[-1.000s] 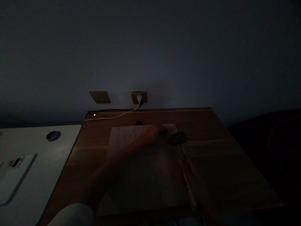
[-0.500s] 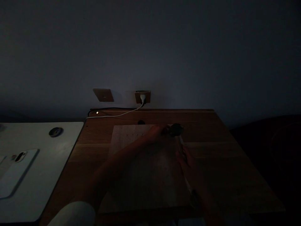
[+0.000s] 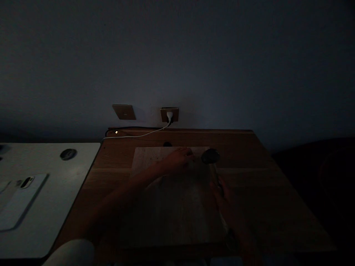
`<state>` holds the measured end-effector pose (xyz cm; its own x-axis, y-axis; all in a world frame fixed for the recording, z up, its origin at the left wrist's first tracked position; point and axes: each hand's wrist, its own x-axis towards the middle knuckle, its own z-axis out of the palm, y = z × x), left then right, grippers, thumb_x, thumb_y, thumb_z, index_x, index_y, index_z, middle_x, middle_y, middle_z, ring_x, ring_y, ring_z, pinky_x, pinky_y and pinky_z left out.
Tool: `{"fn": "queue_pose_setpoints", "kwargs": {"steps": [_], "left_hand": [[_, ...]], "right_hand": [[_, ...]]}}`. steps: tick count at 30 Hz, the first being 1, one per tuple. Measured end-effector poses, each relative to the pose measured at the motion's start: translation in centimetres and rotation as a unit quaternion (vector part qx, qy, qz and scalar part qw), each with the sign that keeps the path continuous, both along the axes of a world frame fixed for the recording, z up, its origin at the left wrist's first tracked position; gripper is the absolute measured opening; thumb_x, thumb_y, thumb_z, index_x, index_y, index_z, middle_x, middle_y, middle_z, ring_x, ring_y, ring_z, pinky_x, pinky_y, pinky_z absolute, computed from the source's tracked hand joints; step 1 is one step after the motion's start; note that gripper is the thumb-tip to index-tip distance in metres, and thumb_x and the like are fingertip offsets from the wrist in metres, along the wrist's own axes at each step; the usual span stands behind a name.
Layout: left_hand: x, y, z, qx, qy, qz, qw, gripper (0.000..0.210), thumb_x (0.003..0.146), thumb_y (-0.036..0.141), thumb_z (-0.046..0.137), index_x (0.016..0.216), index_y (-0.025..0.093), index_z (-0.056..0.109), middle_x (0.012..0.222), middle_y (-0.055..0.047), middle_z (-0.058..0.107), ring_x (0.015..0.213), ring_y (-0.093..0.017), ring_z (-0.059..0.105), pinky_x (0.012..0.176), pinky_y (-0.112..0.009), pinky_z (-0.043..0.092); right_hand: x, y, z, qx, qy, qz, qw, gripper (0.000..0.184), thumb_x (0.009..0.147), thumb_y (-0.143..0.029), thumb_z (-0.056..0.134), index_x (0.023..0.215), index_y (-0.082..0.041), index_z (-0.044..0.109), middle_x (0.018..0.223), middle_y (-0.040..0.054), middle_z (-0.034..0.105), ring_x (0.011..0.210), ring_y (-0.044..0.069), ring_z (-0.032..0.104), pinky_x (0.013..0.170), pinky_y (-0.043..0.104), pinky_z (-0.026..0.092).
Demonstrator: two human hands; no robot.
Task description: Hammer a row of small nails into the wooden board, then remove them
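Note:
My right hand (image 3: pixel 223 197) grips a hammer (image 3: pixel 213 170) by its light handle. Its dark, rounded head is raised near the far right corner of a pale wooden board (image 3: pixel 177 218). Over the far part of that board is my left hand (image 3: pixel 180 159), a little left of the hammer head. Its fingers are curled together; in the dim light I cannot make out what is between them. A few small dark spots (image 3: pixel 154 159) run in a row near the board's far left edge.
The board lies on a wooden table (image 3: pixel 277 207) against a wall. A white cable (image 3: pixel 138 136) runs to a wall socket (image 3: pixel 169 115). On the left, a white table (image 3: pixel 63 192) bears a phone (image 3: pixel 23 203) and a dark round object (image 3: pixel 68 154).
My left hand has drawn back to the left, away from the hammer head. The hammer has shifted slightly right and nearer to me. The view has moved a little.

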<state>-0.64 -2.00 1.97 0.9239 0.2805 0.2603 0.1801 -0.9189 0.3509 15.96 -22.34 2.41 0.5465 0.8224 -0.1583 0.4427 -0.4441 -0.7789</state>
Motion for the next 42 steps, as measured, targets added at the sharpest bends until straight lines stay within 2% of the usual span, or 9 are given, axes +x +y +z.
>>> {"fn": "queue_pose_setpoints", "kwargs": {"steps": [5, 11, 15, 18, 21, 24, 27, 29, 42], "left_hand": [[-3.7, -2.9, 1.4, 0.178, 0.048, -0.154, 0.971, 0.016, 0.098, 0.013, 0.055, 0.104, 0.020, 0.067, 0.107, -0.007, 0.071, 0.100, -0.021, 0.063, 0.084, -0.034, 0.048], [-3.6, -4.4, 0.2, 0.204, 0.012, -0.203, 0.958, 0.018, 0.097, 0.012, 0.056, 0.085, 0.019, 0.067, 0.081, -0.004, 0.069, 0.077, -0.017, 0.062, 0.071, -0.032, 0.046], [-3.4, -4.0, 0.7, 0.211, 0.017, -0.219, 0.953, 0.015, 0.095, 0.011, 0.060, 0.087, 0.019, 0.069, 0.083, -0.004, 0.070, 0.079, -0.019, 0.063, 0.073, -0.033, 0.048], [-3.3, -3.4, 1.3, 0.176, 0.038, -0.197, 0.964, 0.013, 0.096, 0.013, 0.060, 0.098, 0.021, 0.071, 0.093, -0.005, 0.071, 0.087, -0.020, 0.065, 0.079, -0.033, 0.050], [-2.6, -2.2, 1.5, 0.085, 0.034, -0.123, 0.988, 0.017, 0.096, 0.017, 0.060, 0.108, 0.021, 0.071, 0.104, -0.008, 0.071, 0.095, -0.021, 0.067, 0.083, -0.033, 0.051], [-1.2, -0.5, 0.6, -0.040, -0.001, -0.017, 0.999, 0.021, 0.093, 0.016, 0.061, 0.111, 0.018, 0.073, 0.105, -0.009, 0.072, 0.094, -0.020, 0.069, 0.084, -0.031, 0.053], [0.3, 1.0, -0.9, -0.141, -0.040, 0.085, 0.986, 0.023, 0.086, 0.011, 0.065, 0.106, 0.017, 0.075, 0.102, -0.007, 0.075, 0.092, -0.019, 0.070, 0.085, -0.029, 0.053], [1.0, 1.5, -1.8, -0.162, -0.058, 0.121, 0.978, 0.023, 0.084, 0.010, 0.067, 0.104, 0.017, 0.076, 0.102, -0.006, 0.077, 0.095, -0.021, 0.070, 0.089, -0.031, 0.053], [1.1, 1.3, -3.1, -0.150, -0.064, 0.124, 0.979, 0.022, 0.085, 0.013, 0.066, 0.104, 0.018, 0.077, 0.101, -0.006, 0.077, 0.097, -0.021, 0.069, 0.093, -0.035, 0.052]], "right_hand": [[0.6, -0.9, 0.0, -0.043, 0.034, -0.018, 0.998, 0.066, 0.087, -0.066, 0.051, 0.134, -0.020, 0.063, 0.082, 0.0071, 0.074, 0.080, 0.029, 0.071, 0.067, 0.036, 0.053], [0.3, -1.2, 0.4, -0.033, 0.050, -0.021, 0.998, 0.069, 0.085, -0.068, 0.053, 0.132, -0.019, 0.065, 0.105, 0.0112, 0.076, 0.103, 0.031, 0.070, 0.082, 0.038, 0.056], [0.1, -1.7, 0.5, -0.031, 0.049, -0.033, 0.998, 0.070, 0.083, -0.068, 0.055, 0.134, -0.020, 0.064, 0.117, 0.0125, 0.074, 0.115, 0.033, 0.066, 0.090, 0.042, 0.055], [0.2, -1.9, 0.2, -0.023, 0.044, -0.047, 0.998, 0.071, 0.081, -0.069, 0.057, 0.133, -0.021, 0.065, 0.129, 0.0136, 0.070, 0.125, 0.034, 0.061, 0.096, 0.043, 0.053], [0.3, -2.1, -0.1, -0.042, 0.083, -0.059, 0.994, 0.079, 0.079, -0.073, 0.056, 0.136, -0.020, 0.063, 0.124, 0.0141, 0.071, 0.115, 0.034, 0.066, 0.084, 0.041, 0.057], [0.2, -2.1, -0.3, -0.062, 0.108, -0.070, 0.990, 0.082, 0.080, -0.075, 0.055, 0.139, -0.019, 0.060, 0.117, 0.0131, 0.074, 0.106, 0.033, 0.069, 0.076, 0.039, 0.058], [0.0, -2.0, -0.2, -0.016, 0.086, -0.059, 0.994, 0.075, 0.080, -0.072, 0.056, 0.134, -0.021, 0.065, 0.120, 0.0111, 0.073, 0.116, 0.034, 0.065, 0.090, 0.043, 0.056], [-0.1, -2.0, -0.1, 0.003, 0.080, -0.044, 0.996, 0.072, 0.081, -0.072, 0.057, 0.132, -0.022, 0.067, 0.117, 0.0103, 0.074, 0.119, 0.034, 0.064, 0.095, 0.044, 0.054], [-0.2, -1.7, -0.6, 0.000, 0.069, -0.028, 0.997, 0.072, 0.082, -0.073, 0.056, 0.130, -0.021, 0.066, 0.128, 0.0113, 0.071, 0.126, 0.034, 0.060, 0.099, 0.044, 0.052]]}}
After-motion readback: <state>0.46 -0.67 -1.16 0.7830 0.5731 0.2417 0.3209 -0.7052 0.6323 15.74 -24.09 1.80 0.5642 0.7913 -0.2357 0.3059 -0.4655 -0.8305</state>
